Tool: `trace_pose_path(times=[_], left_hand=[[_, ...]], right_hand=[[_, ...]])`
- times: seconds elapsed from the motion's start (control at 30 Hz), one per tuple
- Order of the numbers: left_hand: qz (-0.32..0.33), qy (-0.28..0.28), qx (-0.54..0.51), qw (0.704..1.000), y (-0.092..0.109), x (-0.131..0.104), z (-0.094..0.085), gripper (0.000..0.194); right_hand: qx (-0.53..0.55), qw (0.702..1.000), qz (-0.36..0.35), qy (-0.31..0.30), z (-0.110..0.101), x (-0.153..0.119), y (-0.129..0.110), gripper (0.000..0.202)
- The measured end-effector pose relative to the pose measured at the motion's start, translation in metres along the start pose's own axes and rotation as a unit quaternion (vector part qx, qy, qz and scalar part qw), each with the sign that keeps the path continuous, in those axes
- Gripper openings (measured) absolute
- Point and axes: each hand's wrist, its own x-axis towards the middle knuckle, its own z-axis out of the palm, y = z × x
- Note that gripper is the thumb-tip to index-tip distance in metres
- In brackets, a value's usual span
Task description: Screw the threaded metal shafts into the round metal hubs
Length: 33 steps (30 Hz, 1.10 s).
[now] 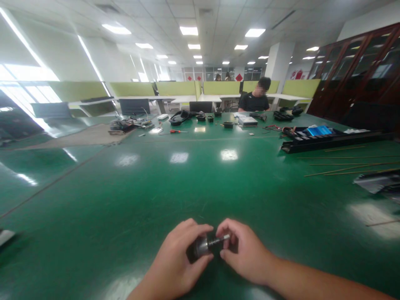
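Metal cylinder (202, 247) with a thin shaft (219, 240): in the head view it sits in the left hand (175, 255), gripped around its body, over the near part of the green table (200, 187). The right hand (248, 252) curls at the shaft's tip, thumb apart; contact is unclear. Holding looks done; whether anything is fitted or remains to be cannot be told. Fingers and palm hide the cylinder's back end, blur softens the shaft's ridges, and a pale object (5, 237) is cut off at left.

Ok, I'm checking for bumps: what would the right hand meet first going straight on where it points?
Probably the thin shaft of the metal part in the left hand; its tip shows by the right hand, though whether they touch is unclear.
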Motion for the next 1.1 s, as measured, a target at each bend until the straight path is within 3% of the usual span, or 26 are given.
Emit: trace_pose_path(times=[0.2, 1.1], left_hand=[[-0.037, -0.025, 0.007, 0.999, 0.0054, -0.0012, 0.0009, 0.017], [-0.043, -0.057, -0.058, 0.996, -0.0021, -0.0012, 0.0064, 0.012]], right_hand=[[-0.024, 1.000, -0.004, -0.011, 0.0005, -0.0020, -0.0006, 0.026], [0.031, 0.999, -0.003, -0.013, 0.0014, -0.0022, -0.0029, 0.011]])
